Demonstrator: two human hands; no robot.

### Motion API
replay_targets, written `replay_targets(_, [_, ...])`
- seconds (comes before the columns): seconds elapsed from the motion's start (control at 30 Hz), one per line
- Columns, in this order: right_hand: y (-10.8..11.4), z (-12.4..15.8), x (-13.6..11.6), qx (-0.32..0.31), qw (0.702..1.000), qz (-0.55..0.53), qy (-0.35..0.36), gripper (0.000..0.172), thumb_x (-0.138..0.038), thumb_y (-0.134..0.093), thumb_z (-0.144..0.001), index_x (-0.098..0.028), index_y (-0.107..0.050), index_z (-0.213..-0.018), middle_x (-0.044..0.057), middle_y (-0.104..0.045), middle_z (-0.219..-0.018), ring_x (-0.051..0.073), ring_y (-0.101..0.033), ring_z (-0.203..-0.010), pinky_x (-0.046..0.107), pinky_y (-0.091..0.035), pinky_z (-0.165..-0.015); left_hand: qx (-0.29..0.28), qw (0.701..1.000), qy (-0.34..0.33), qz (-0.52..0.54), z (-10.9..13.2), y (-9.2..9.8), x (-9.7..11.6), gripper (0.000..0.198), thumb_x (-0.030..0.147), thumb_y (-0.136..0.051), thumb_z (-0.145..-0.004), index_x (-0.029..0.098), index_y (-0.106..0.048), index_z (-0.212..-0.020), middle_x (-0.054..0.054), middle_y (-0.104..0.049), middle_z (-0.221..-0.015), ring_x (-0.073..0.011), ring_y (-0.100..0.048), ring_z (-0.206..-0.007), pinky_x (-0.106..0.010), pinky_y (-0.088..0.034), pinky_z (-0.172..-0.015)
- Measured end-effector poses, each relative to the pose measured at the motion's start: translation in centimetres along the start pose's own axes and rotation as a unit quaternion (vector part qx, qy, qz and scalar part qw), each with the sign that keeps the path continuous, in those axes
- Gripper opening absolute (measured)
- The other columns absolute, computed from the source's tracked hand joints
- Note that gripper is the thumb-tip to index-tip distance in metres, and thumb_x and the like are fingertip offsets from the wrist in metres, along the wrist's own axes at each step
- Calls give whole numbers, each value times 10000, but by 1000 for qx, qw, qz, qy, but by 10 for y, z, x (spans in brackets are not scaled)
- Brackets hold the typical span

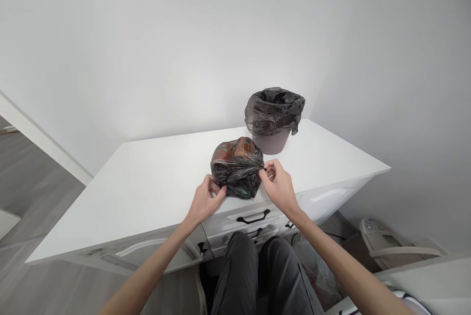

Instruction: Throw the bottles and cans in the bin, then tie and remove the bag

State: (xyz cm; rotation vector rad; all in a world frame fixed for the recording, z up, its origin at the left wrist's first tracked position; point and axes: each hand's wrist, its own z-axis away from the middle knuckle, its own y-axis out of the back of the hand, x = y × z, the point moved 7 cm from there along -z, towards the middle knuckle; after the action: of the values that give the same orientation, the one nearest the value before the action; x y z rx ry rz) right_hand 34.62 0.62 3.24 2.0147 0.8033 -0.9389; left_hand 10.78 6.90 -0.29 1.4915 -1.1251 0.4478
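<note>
The left hand [206, 200] and right hand [278, 183] each pinch a loose corner of the soft, probably light black bag [237, 168] on the counter [147, 177], its best holding places.

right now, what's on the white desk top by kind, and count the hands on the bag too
filled black bag: 1
lined bin: 1
hands pinching the bag: 2 (left hand, right hand)
total: 4
</note>
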Motion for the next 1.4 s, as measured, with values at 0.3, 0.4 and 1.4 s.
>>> replay_targets(0.3, [-24,15,-15,-68,977,139,148,372,-344,-580,-972,-260,-570,-1334,62,-603,-1075,192,-620,-813,293,-463,-657,2,1000,24,13,-2,-2,-14,429,475,-606,-921,198,-542,-1242,-42,-693,-953,-207,-653,-840,-337,-508,-779])
replay_targets(0.4, [-25,12,-19,-72,969,161,174,236,-355,-536,-1011,-264,-638,-1205,60,-606,-1033,188,-613,-775,286,-427,-610,3,1000,23,14,-3,-4,-18,457,475,-617,-928,204,-539,-1287,-65,-711,-1052,-216,-670,-895,-337,-512,-794])
replay_targets(1.4, [-9,-3,48,53,975,-197,-90,196,-456,-511,-940,-266,-508,-888,-51,-482,-647,170,-485,-576,284,-414,-557,2,997,9,78,0,-4,-6,276,416,-572,-932,238,-434,-1091,64,-537,-736,-143,-544,-697,-281,-408,-681])
